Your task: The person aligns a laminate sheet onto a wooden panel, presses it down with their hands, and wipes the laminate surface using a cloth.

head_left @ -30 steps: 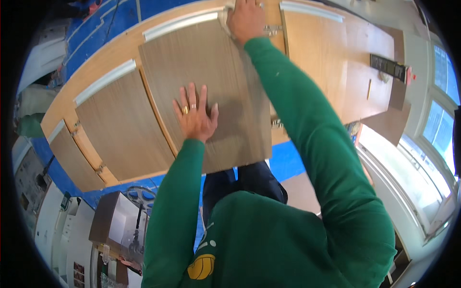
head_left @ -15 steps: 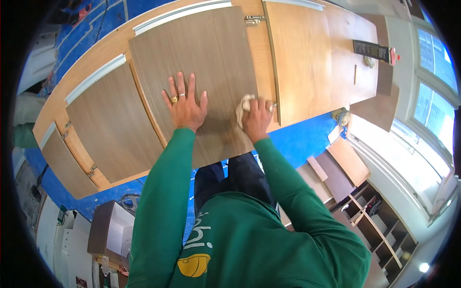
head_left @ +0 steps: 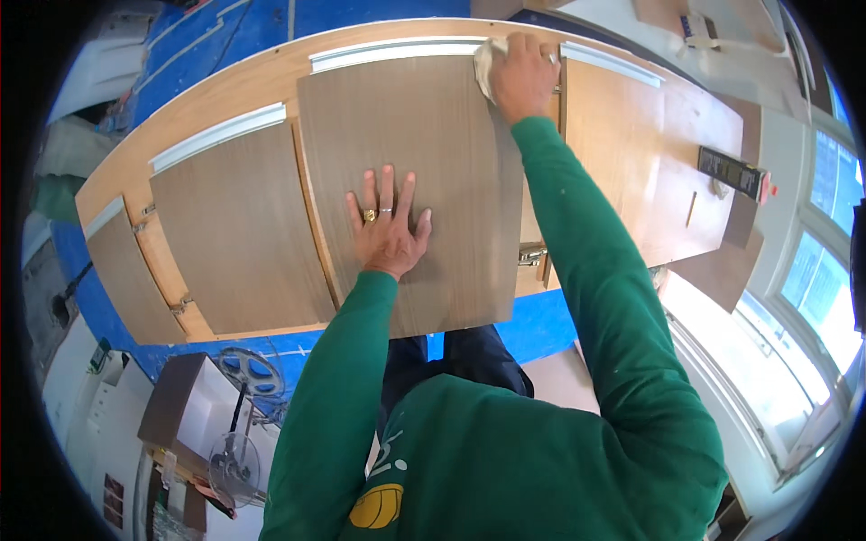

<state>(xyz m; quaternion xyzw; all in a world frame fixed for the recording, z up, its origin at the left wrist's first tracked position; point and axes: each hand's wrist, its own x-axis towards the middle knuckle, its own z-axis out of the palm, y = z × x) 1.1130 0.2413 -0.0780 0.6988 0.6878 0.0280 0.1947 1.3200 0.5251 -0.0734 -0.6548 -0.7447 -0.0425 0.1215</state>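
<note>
My left hand [head_left: 390, 230] lies flat with spread fingers on a brown wood-grain cabinet door [head_left: 415, 126]. At the door's far right corner, my right hand [head_left: 525, 77] grips a pale cloth [head_left: 485, 68] and presses it against the edge, beside the end of a white handle strip [head_left: 397, 54]. The door lies on a light wood cabinet frame [head_left: 212, 95]. A metal hinge [head_left: 532, 256] shows at the door's right edge, under my right forearm.
Left of this door lie two smaller brown doors, a middle one [head_left: 234, 234] and an end one [head_left: 135, 279]. To the right are a light wood door [head_left: 609, 162] and a black box [head_left: 732, 171]. Blue sheeting [head_left: 207, 45] covers the floor. A fan [head_left: 236, 460] stands lower left.
My right hand has moved the cloth from the door's near right side up to its far right corner. My left hand stays flat on the door. The view has shifted.
</note>
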